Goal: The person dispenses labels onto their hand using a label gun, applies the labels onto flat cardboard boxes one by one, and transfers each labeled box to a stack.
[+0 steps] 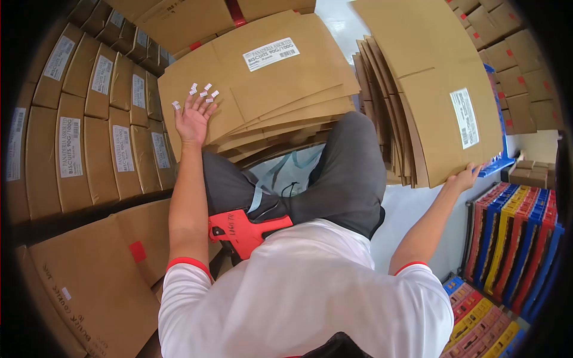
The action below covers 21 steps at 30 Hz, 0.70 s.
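In the head view, the left hand (pixel 192 124) is palm up with its fingers spread wide, above the near left part of a flat carton (pixel 310 77). Small white stickers (pixel 176 105) with reddish print cling to its fingertips, at slightly different angles. The right hand (pixel 459 179) is closed on the near edge of another flat carton (pixel 441 77), well apart from the left.

Both cartons are smooth, matt brown cardboard with straight cut slits. The left one is broad and lies on top of a pile in front of the knees, its layers fanned unevenly along the near side. It carries a white label (pixel 270 54) reading "Panaderia Assorted Biscuits 90g/100g", with a barcode. The right one is a long panel set at a slant over more folded sheets (pixel 382 113), whose edges show as a ragged row of thin brown layers; its label (pixel 464 118) lies sideways.

A hard red plastic label gun (pixel 242 232), handwritten on in black, rests at the lap against dark grey cloth trousers (pixel 352 161). The shirt (pixel 310 286) is white and softly creased, with red sleeve bands.

Labelled boxes (pixel 89 119) form a wall on the left. On the right, ribbed plastic crates (pixel 513 238) stand in red, blue and yellow columns.
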Available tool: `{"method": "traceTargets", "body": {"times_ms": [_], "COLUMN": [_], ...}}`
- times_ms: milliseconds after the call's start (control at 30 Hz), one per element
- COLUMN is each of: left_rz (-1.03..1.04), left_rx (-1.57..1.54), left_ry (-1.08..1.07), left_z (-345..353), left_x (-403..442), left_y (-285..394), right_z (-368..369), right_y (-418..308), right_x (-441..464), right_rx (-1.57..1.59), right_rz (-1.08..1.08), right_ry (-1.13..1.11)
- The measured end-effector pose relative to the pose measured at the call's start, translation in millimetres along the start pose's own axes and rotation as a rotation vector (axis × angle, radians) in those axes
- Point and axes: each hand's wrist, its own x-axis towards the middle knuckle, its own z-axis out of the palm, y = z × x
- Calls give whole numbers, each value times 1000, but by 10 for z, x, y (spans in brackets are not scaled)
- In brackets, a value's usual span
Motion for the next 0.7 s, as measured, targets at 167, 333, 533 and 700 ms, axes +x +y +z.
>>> {"method": "traceTargets", "body": {"times_ms": [167, 333, 533, 700], "left_rz": [-75, -56, 2, 58], "left_rx": [52, 79, 94, 159], "left_ry": [-27, -81, -216, -378], "left_z": [171, 552, 1175, 1641], "left_x": [36, -241, -458, -526], "left_y": [-47, 149, 255, 155], "right_z": [-549, -763, 608, 2149], "right_y": [670, 893, 612, -302], "right_x": [-91, -78, -575, -2404], "right_rx": [-95, -544, -354, -105], "right_rz": [154, 262, -167, 6], "right_ry": [281, 459, -189, -1127]}}
